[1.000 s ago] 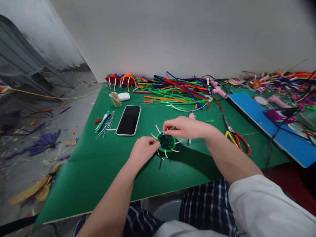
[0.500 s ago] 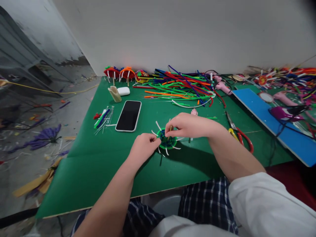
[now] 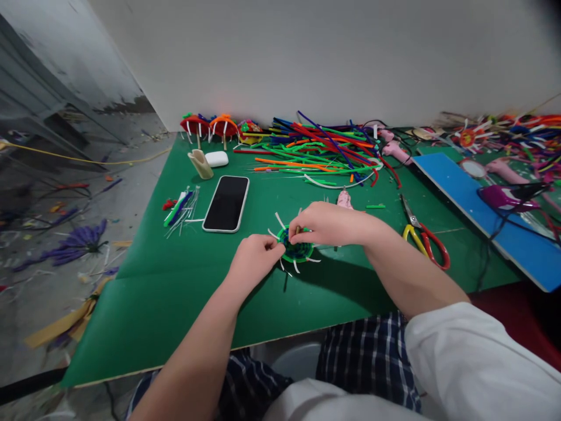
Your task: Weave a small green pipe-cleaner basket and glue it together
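On the green table lies a small round disc (image 3: 302, 254) of green and dark blue coils, with several white strips sticking out around its rim. My left hand (image 3: 258, 257) pinches the disc's left edge between thumb and fingers. Over the middle of the disc, my right hand (image 3: 324, 225) is closed round a short brown stick (image 3: 298, 230), of which only a bit shows between the fingers. The stick's lower end and the far right part of the disc are hidden by that hand. A pink glue gun (image 3: 344, 200) lies just behind my right hand.
Left of the hands lies a phone (image 3: 227, 204), with cut stems (image 3: 179, 209) beyond it. A heap of coloured pipe cleaners (image 3: 324, 149) runs along the wall. Scissors (image 3: 423, 234) and a blue board (image 3: 486, 216) lie right. Small red and orange umbrella-like pieces (image 3: 224, 127) stand at the back.
My right hand has shifted slightly left over the disc, and the brown stick shows less between its fingers. My left hand keeps its pinch on the edge. The whole view has moved a little.
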`<state>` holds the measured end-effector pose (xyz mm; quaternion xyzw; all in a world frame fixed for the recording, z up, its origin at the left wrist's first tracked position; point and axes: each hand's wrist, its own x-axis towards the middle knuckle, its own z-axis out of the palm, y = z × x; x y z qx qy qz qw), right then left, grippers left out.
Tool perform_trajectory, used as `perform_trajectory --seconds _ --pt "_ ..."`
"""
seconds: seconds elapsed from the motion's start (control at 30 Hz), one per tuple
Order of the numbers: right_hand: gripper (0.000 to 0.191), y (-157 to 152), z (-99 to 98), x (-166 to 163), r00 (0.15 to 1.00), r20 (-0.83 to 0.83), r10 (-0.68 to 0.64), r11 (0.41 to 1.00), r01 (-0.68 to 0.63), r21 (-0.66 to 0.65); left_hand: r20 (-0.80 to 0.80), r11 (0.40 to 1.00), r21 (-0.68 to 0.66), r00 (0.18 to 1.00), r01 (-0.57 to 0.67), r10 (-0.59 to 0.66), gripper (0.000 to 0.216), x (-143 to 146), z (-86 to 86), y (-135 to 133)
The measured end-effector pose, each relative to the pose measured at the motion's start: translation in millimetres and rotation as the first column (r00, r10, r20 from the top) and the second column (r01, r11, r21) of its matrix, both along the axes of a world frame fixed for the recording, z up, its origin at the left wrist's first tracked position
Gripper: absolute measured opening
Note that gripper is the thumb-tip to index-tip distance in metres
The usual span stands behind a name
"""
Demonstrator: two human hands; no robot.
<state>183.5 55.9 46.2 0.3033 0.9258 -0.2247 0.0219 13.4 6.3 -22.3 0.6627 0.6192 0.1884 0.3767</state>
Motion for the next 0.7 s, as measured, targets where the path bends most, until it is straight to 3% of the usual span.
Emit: perform_trajectory --seconds 0.7 --pt "0.02 2.7 -7.3 -0.5 0.999 0.023 0.038 0.999 -0.037 -0.039 0.008 1.0 0.001 1.0 0.013 -0.013 0.028 0.1 0.2 -0.7"
